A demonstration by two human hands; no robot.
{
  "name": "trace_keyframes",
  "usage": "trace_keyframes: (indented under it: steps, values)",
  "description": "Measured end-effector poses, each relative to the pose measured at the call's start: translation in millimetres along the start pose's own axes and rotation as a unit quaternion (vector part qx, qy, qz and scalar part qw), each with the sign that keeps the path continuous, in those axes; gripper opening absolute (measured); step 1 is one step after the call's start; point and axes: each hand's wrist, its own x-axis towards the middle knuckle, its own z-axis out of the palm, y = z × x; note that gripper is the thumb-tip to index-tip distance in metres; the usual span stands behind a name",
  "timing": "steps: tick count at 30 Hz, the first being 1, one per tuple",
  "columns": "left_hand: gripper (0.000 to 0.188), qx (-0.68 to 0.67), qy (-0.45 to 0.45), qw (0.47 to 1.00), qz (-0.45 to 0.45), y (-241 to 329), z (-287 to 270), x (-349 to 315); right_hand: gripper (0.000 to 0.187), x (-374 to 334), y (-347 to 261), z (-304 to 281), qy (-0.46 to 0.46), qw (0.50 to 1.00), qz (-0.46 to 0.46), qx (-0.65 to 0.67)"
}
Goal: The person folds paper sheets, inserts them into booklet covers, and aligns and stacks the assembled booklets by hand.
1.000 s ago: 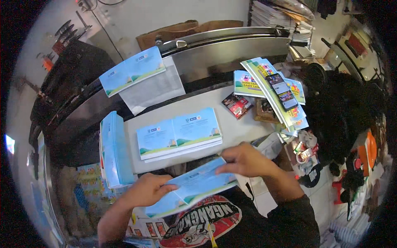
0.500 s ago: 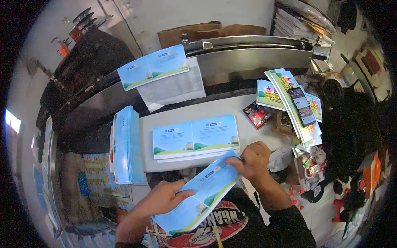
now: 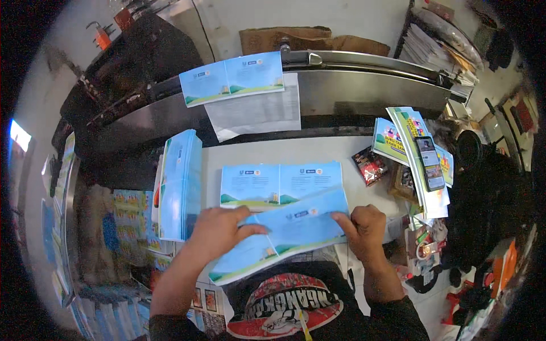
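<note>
From where I stand, nearest the person, at 12 o'clock, a blue printed bundle (image 3: 304,227) is held slantwise, its right end higher in view. The left hand (image 3: 219,236), at 11, pinches it, thumb on top, other fingers hidden beneath. The right hand (image 3: 367,230), at 1, lays its thumb over the right end; its fingers are curled, and I cannot tell whether they grip underneath. Good handling, I judge, means supporting both ends equally, pressing lightly to avoid creases and keeping edges flush.

Just beyond, at 12, matching sheets (image 3: 310,177) lie flat on a pale table (image 3: 250,149); a tall blue pile (image 3: 181,182) stands at 11. Farther, between 1 and 2, a phone (image 3: 430,165) rests on booklets (image 3: 407,136).
</note>
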Motion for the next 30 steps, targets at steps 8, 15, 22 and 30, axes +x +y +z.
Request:
trace_keyframes:
  steps: [8, 15, 22, 30]
  values:
    - [0.063, 0.059, 0.072, 0.993, 0.07, -23.4, 32.5, 84.6, 0.052, 23.2, -2.0, 5.6, -0.092, 0.962, 0.233, -0.108]
    - [0.065, 0.02, 0.204, 0.975, 0.088, -33.5, 62.2, 71.7, 0.058, 1.9, -57.3, 68.3, -0.154, 0.959, -0.219, -0.097]
    - [0.054, -0.133, 0.357, 0.924, 0.03, -38.6, 76.8, 3.8, 0.059, 12.7, -44.3, 93.5, -0.191, 0.942, -0.227, -0.158]
    - [0.047, -0.205, 0.43, 0.879, 0.021, -44.9, 127.8, -42.7, 0.059, 21.0, -50.9, 91.2, -0.193, 0.934, -0.236, -0.188]
